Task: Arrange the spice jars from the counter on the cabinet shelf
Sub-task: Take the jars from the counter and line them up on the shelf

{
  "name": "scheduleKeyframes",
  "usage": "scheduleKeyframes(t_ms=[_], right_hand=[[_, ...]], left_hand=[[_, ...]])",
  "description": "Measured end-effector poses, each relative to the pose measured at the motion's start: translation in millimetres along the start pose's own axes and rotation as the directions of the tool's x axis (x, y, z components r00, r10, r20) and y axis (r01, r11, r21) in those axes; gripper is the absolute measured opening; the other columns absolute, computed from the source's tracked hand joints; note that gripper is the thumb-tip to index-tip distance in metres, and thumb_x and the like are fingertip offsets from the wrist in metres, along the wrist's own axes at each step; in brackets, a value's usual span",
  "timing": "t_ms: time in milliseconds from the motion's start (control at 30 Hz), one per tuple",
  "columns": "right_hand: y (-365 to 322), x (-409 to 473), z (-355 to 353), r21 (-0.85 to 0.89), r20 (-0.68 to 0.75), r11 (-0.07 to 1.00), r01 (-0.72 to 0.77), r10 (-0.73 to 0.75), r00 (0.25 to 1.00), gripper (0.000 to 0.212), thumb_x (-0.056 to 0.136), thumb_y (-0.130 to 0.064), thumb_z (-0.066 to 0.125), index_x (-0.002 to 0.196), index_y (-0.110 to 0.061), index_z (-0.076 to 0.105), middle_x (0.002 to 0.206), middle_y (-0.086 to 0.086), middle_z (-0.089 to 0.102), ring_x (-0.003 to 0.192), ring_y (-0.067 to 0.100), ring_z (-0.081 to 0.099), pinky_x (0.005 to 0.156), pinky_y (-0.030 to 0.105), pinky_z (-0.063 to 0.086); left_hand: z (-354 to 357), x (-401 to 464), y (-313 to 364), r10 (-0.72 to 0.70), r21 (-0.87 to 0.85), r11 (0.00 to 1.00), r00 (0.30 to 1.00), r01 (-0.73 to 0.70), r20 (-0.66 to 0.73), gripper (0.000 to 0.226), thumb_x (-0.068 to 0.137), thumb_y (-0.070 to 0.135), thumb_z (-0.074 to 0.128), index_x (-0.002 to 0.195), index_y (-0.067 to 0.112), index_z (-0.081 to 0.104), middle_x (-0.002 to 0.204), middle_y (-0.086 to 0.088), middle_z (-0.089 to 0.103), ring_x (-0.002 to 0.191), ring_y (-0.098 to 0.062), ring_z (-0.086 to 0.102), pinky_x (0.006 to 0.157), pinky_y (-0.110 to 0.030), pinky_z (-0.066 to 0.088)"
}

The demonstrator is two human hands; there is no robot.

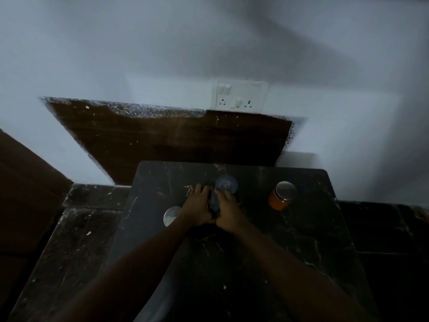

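Three jars stand on a dark marble counter (290, 240). At its far middle is a dark jar with a blue-grey lid (226, 184). My left hand (197, 208) and my right hand (228, 213) close round its body from either side, below the lid. An orange-filled jar with a silver lid (281, 196) stands to the right, apart from my hands. A jar with a pale lid (171, 216) sits left of my left wrist, partly hidden by it. The scene is dim and blurred.
A brown wooden panel (174, 142) leans against the white wall behind the counter. A white socket plate (239, 95) is on the wall above it. A brown surface (23, 194) shows at the left edge. Dark floor tiles (383, 228) surround the counter.
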State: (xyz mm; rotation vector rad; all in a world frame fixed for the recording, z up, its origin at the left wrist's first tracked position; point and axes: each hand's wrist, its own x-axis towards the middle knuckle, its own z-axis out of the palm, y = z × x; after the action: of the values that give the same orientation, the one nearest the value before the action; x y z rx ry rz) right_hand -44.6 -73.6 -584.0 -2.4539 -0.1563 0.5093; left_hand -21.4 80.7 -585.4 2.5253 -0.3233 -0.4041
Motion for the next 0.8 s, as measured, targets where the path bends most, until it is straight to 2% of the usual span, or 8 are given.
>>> scheduleKeyframes(t_ms=[133,267,367,500,567,633,700,800], right_hand=[[-10,-1,-52,-0.078,-0.02,0.976,0.205,-0.207,0.978,0.104,0.081,-0.041,0.08,0.162,-0.02,0.019,0.161,0.007,0.024,0.149,0.026,0.029,0.119,0.047,0.039],[-38,0,-113,-0.145,-0.213,0.938,0.314,-0.34,0.916,0.102,0.08,-0.052,0.076,0.159,-0.011,0.027,0.152,0.012,0.033,0.138,0.029,0.038,0.111,0.047,0.044],[-67,-4,-157,-0.165,-0.37,0.922,0.351,-0.388,0.844,0.105,0.078,-0.063,0.069,0.159,-0.011,0.027,0.15,0.012,0.034,0.137,0.027,0.038,0.112,0.04,0.043],[-103,-16,-207,-0.184,-0.527,0.912,0.368,-0.407,0.746,0.108,0.074,-0.07,0.059,0.156,-0.007,0.031,0.144,0.016,0.041,0.13,0.028,0.042,0.108,0.034,0.039],[-121,-25,-230,-0.212,-0.618,0.899,0.384,-0.428,0.659,0.095,0.084,-0.058,0.061,0.154,-0.001,0.035,0.139,0.019,0.045,0.126,0.03,0.045,0.105,0.037,0.045],[-138,-37,-254,-0.185,-0.669,0.892,0.413,-0.422,0.612,0.087,0.088,-0.043,0.07,0.156,-0.005,0.032,0.139,0.013,0.043,0.128,0.025,0.044,0.106,0.037,0.047],[-157,-52,-279,-0.141,-0.687,0.886,0.442,-0.409,0.6,0.091,0.085,-0.042,0.071,0.159,-0.013,0.027,0.138,0.004,0.039,0.129,0.016,0.041,0.106,0.029,0.045],[-186,-80,-317,-0.158,-0.721,0.858,0.488,-0.438,0.537,0.1,0.076,-0.055,0.067,0.159,-0.017,0.027,0.138,-0.001,0.039,0.128,0.008,0.042,0.102,0.01,0.038]], left_hand=[[-37,8,8,0.08,-0.162,0.982,0.988,-0.101,-0.134,0.082,0.069,0.034,0.091,0.14,0.017,0.053,0.127,0.003,0.049,0.115,-0.015,0.054,0.101,-0.035,0.052],[-91,23,39,0.212,-0.231,0.935,0.945,-0.27,-0.249,0.084,0.068,0.041,0.085,0.143,0.021,0.052,0.125,0.008,0.046,0.109,0.012,0.05,0.09,-0.006,0.042],[-138,29,76,0.305,-0.232,0.886,0.881,-0.402,-0.362,0.08,0.068,0.042,0.078,0.141,0.02,0.055,0.126,0.001,0.052,0.113,0.015,0.049,0.093,0.0,0.039],[-193,28,123,0.381,-0.215,0.823,0.792,-0.526,-0.478,0.071,0.076,0.025,0.088,0.139,0.016,0.056,0.126,-0.002,0.056,0.115,-0.009,0.058,0.097,-0.011,0.045],[-219,21,149,0.414,-0.211,0.773,0.728,-0.598,-0.547,0.072,0.077,0.023,0.089,0.14,0.013,0.055,0.13,-0.004,0.057,0.121,-0.015,0.06,0.103,-0.021,0.051],[-241,15,173,0.436,-0.204,0.722,0.664,-0.661,-0.607,0.074,0.076,0.025,0.088,0.141,0.012,0.055,0.134,-0.005,0.058,0.124,-0.017,0.06,0.106,-0.029,0.053],[-260,8,197,0.438,-0.218,0.664,0.608,-0.716,-0.662,0.074,0.075,0.024,0.086,0.142,0.013,0.055,0.135,-0.003,0.059,0.127,-0.017,0.06,0.108,-0.032,0.053],[-289,-3,229,0.449,-0.176,0.582,0.495,-0.794,-0.744,0.073,0.075,0.024,0.086,0.141,0.012,0.055,0.134,-0.004,0.061,0.127,-0.017,0.061,0.106,-0.033,0.054]])
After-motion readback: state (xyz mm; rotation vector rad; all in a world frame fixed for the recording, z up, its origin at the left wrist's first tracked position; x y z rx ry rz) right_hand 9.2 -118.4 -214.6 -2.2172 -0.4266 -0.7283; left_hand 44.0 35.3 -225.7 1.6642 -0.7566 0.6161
